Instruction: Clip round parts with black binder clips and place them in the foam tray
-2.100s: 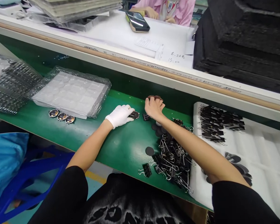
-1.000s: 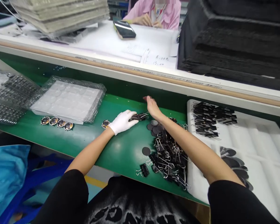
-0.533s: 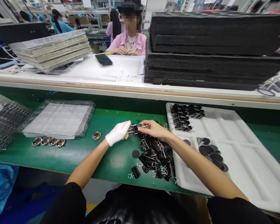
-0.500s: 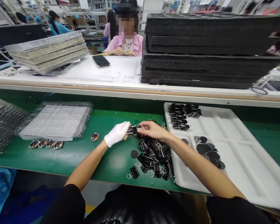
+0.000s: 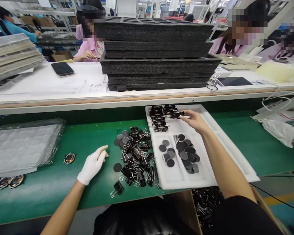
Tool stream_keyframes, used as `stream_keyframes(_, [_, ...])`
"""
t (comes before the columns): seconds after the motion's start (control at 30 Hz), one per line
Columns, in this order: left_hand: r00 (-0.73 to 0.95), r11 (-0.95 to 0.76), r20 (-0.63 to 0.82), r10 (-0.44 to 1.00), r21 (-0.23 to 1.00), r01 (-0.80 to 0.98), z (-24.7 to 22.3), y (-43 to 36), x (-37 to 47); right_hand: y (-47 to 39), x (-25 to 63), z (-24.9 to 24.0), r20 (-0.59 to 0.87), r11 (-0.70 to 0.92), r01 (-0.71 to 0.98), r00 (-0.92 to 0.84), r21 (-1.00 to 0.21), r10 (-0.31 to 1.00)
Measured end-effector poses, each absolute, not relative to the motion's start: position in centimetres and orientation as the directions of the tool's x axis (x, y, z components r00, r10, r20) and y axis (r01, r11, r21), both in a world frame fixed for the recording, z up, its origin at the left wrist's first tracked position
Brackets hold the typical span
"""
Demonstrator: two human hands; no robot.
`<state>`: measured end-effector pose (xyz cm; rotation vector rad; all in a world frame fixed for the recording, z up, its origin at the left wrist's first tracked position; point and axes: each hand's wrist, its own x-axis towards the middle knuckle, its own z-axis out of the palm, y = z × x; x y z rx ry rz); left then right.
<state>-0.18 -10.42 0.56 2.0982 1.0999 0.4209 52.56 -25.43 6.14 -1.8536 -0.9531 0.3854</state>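
Observation:
My left hand (image 5: 92, 164), in a white glove with bare fingertips, hovers over the green table (image 5: 98, 137) with nothing in it, fingers slightly bent and thumb apart. My bare right hand (image 5: 193, 120) pinches a black binder clip (image 5: 178, 115) at the upper part of the white tray (image 5: 210, 140). Rows of clipped black pieces (image 5: 158, 119) lie beside it in the tray's upper left. Between my hands is a heap of black binder clips (image 5: 138, 156), with gray discs (image 5: 122, 138) at its upper left. More dark discs (image 5: 186, 151) lie in the tray.
Clear plastic trays (image 5: 24, 143) and shiny round pieces (image 5: 16, 181) lie at the left. Behind the raised white shelf edge (image 5: 88, 101) stand black foam trays (image 5: 159, 70) and a phone (image 5: 62, 69). A box of clips (image 5: 207, 205) sits below the table's front edge. People sit across.
The view has turned right. My right hand has moved from beside my left hand to the tray with a clip. My left hand has let go of what it held.

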Motion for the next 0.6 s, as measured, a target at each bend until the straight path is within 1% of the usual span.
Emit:
stream_keyframes(0.1, [0.562, -0.378, -0.016, 0.827, 0.724, 0.576, 0.2, -10.3, 0.4, -24.5, 56.0, 3.7, 0.121, -0.288, 0.459, 0.678, -0.84, 0.725])
stream_keyframes(0.2, [0.552, -0.38, 0.002, 0.834, 0.726, 0.573, 0.3, -10.1, 0.8, -23.9, 56.9, 2.2, 0.121, -0.301, 0.486, 0.663, -0.821, 0.739])
stream_keyframes(0.33, [0.535, -0.371, -0.003, 0.845, 0.716, 0.592, 0.2, -10.0, 0.7, -23.9, 57.8, 0.9, 0.116, -0.278, 0.506, 0.615, -0.816, 0.78])
stream_keyframes(0.5, [0.528, -0.362, -0.017, 0.849, 0.708, 0.606, 0.1, -10.0, 0.7, -24.3, 59.1, -0.6, 0.158, -0.215, 0.513, 0.589, -0.831, 0.792])
stream_keyframes(0.6, [0.527, -0.372, -0.009, 0.85, 0.699, 0.611, 0.1, -9.9, 0.8, -24.4, 59.2, -1.2, 0.166, -0.23, 0.539, 0.587, -0.811, 0.792])
